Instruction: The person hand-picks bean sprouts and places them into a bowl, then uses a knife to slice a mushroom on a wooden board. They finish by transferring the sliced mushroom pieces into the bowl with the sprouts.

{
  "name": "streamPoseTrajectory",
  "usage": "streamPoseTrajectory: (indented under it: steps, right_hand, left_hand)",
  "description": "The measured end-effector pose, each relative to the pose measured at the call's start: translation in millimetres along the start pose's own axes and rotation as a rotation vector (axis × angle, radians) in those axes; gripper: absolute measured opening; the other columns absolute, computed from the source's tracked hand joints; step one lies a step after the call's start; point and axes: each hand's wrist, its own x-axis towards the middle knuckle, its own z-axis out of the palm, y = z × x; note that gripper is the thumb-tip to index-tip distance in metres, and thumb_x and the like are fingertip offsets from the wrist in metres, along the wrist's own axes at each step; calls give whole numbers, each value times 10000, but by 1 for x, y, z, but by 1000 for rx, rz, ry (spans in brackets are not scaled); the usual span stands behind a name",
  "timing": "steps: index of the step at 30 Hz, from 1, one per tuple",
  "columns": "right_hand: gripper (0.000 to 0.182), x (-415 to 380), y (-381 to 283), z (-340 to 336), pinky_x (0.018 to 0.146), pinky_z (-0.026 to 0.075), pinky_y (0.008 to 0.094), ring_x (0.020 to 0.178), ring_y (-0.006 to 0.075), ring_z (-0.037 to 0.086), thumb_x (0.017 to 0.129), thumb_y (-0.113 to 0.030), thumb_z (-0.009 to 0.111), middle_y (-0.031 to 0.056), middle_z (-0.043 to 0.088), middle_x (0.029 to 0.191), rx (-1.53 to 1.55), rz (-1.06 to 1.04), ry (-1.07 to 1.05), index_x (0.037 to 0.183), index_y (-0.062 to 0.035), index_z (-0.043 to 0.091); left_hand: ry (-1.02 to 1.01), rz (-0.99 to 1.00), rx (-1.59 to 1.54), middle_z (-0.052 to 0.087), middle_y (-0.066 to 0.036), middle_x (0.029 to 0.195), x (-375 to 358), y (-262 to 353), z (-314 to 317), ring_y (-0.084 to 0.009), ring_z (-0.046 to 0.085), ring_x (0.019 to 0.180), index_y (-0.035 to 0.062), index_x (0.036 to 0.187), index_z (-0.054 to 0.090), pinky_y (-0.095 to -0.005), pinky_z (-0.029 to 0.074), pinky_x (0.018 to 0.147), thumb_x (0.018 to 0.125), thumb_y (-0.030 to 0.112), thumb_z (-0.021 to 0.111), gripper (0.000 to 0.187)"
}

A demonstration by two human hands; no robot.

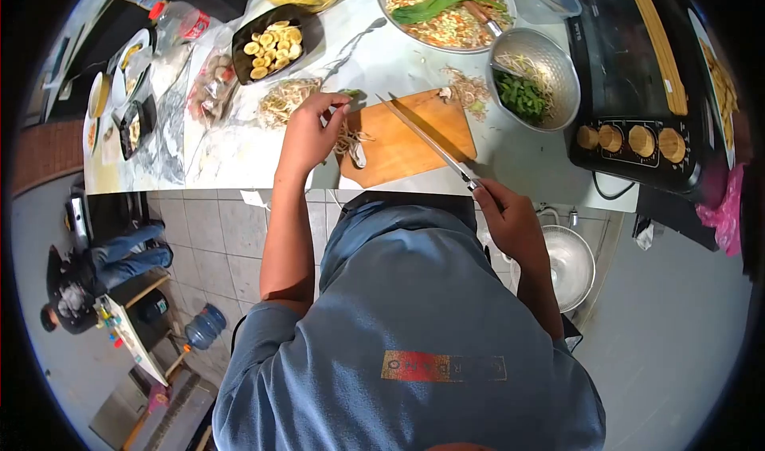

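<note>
My right hand (508, 213) is closed round the handle of a kitchen knife (426, 140). Its long blade slants up and left across a wooden cutting board (406, 148). At the board's left edge, my left hand (317, 124) hovers with fingers half curled and apart, and nothing shows between them. Just below its fingertips lie some bean sprouts (347, 142), partly hidden by the hand. A larger heap of bean sprouts (288, 100) is on the counter to the left. Sprout trimmings (468, 87) lie beyond the board's upper right corner.
A metal colander (567, 80) with leafy greens and sprouts stands right of the board. Behind is a large tray (382, 5) of chopped food. A black bowl (239, 56) holds banana slices. An appliance with wooden knobs (641, 140) sits right. A person (76, 284) is at far left.
</note>
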Motion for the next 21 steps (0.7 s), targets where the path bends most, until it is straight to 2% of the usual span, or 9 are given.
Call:
streamPoseTrajectory:
  steps: [3, 5, 6, 8, 14, 18, 20, 21]
  right_hand:
    - [355, 2, -5, 4, 556, 418, 328, 528, 160, 523, 1007, -346, 586, 111, 573, 607, -42, 47, -24, 1154, -42, 692]
    - [331, 4, -7, 7, 548, 366, 273, 608, 66, 433, 1009, -273, 616, 18, 570, 664, -1, 39, -33, 1167, 11, 681]
    - [331, 4, -6, 9, 548, 366, 273, 608, 66, 433, 1009, -273, 616, 18, 570, 664, -4, 36, -34, 1167, 11, 681]
    - [366, 3, -4, 12, 572, 440, 331, 545, 156, 558, 1005, -357, 589, 113, 594, 622, -46, 28, -18, 1160, -42, 690]
    - [374, -2, -5, 16, 582, 452, 329, 569, 156, 580, 1007, -360, 587, 109, 623, 649, -52, 41, -10, 1159, -32, 685]
    - [378, -4, -2, 16, 583, 451, 324, 573, 148, 578, 1008, -358, 588, 108, 623, 650, -26, 33, 2, 1151, -22, 685]
    - [377, -6, -2, 16, 583, 449, 319, 573, 148, 579, 1008, -354, 589, 110, 629, 656, -21, 61, 18, 1147, -16, 685]
    - [377, -7, -3, 16, 583, 449, 319, 573, 148, 579, 1008, -354, 589, 110, 629, 656, -20, 62, 19, 1147, -16, 685]
  left_hand:
    - [27, -42, -37, 708, -92, 960, -11, -12, -2, -134, 628, 728, 18, 1144, 691, -283, 497, 665, 943, 94, 675, 215]
    - [10, -134, -11, 725, -91, 923, -14, -17, -6, -142, 661, 694, 21, 1184, 671, -287, 512, 644, 948, 113, 672, 253]
    - [14, -135, -13, 725, -91, 923, -14, -19, -6, -142, 661, 694, 21, 1184, 671, -287, 512, 644, 948, 113, 672, 253]
    - [-21, -181, 25, 741, -99, 910, -14, -20, -5, -155, 662, 688, 28, 1175, 679, -303, 523, 658, 944, 149, 680, 261]
    - [79, -123, 117, 747, -127, 903, -10, -29, 8, -197, 684, 709, 37, 1121, 705, -317, 539, 704, 919, 187, 697, 251]
    - [53, -165, 62, 740, -125, 873, -6, -30, 11, -194, 695, 737, 38, 1098, 714, -312, 535, 711, 917, 180, 695, 231]
    - [81, -128, 61, 746, -136, 904, -8, -24, 8, -290, 710, 738, 54, 1050, 731, -361, 550, 705, 901, 173, 683, 196]
    - [81, -127, 62, 746, -136, 904, -9, -21, 6, -290, 710, 738, 54, 1050, 731, -361, 550, 705, 901, 173, 683, 196]
